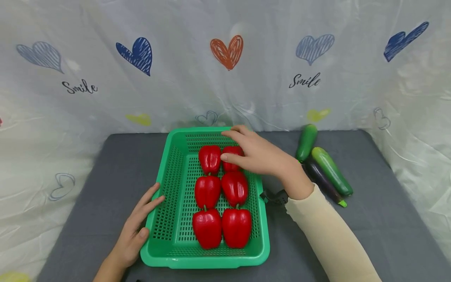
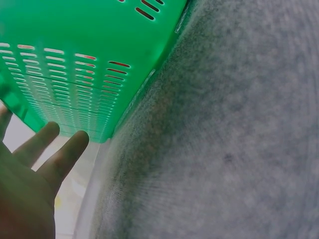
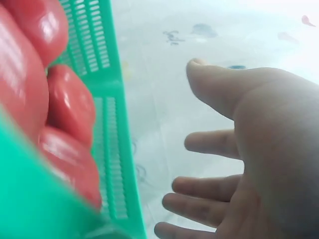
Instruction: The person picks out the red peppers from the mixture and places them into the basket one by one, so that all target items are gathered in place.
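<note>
Several red bell peppers (image 1: 208,192) lie in two columns inside a green plastic basket (image 1: 205,263), toward its right side. My left hand (image 1: 132,231) rests against the basket's left rim, with straight, spread fingers. In the left wrist view, those fingers (image 2: 67,154) lie along the slotted outer wall. My right hand (image 1: 257,150) hovers over the basket's far right part and partly hides the far right pepper (image 1: 230,166). In the right wrist view, its fingers (image 3: 199,206) are spread and hold nothing, apart from the peppers.
To the right of the basket lie a dark purple eggplant (image 1: 322,178), a green cucumber-like vegetable (image 1: 307,141) and a lighter green one (image 1: 331,170). A grey cloth (image 1: 123,164) covers the table. Behind it hangs a white curtain (image 1: 183,78) printed with hearts.
</note>
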A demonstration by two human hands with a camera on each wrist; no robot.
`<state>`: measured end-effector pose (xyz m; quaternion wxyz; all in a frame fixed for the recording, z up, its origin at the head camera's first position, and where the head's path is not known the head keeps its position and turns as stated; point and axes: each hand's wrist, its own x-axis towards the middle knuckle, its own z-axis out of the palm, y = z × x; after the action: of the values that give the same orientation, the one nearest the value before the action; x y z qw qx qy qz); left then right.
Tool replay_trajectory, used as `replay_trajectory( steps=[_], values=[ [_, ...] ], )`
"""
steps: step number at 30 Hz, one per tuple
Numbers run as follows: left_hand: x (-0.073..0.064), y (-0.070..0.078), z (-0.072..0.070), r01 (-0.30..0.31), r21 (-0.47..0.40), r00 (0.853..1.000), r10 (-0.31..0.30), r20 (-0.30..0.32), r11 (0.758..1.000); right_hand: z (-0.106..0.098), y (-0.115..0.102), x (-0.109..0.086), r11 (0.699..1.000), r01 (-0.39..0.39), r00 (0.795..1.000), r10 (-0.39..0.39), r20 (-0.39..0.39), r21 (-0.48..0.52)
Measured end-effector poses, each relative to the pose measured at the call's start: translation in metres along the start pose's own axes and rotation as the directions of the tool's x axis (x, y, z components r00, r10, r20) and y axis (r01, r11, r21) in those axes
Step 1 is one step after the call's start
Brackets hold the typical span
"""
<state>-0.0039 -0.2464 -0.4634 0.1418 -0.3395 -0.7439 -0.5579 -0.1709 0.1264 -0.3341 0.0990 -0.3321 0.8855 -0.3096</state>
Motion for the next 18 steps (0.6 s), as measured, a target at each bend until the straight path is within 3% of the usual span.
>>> replay_trajectory(
  steps=[6, 10, 16, 18],
  values=[
    [0.0, 0.001, -0.003, 0.038, 0.012, 0.999, -0.038, 0.008, 0.999, -0.014, 0.013, -0.028, 0.999, 0.002, 0.996, -0.005, -0.089, -0.035],
    [0.003, 0.005, -0.006, 0.129, -0.008, 0.991, -0.129, 0.02, 0.992, -0.022, 0.025, -0.048, 0.997, -0.009, 0.989, -0.003, -0.151, -0.083],
    [0.011, 0.012, -0.017, 0.3, 0.04, 0.952, -0.302, 0.046, 0.953, -0.034, 0.043, -0.076, 0.981, -0.066, 0.971, 0.021, -0.237, -0.183],
    [0.012, 0.013, -0.023, 0.355, 0.096, 0.931, -0.361, 0.056, 0.93, -0.037, 0.049, -0.086, 0.973, -0.081, 0.965, 0.022, -0.262, -0.218]
  ],
)
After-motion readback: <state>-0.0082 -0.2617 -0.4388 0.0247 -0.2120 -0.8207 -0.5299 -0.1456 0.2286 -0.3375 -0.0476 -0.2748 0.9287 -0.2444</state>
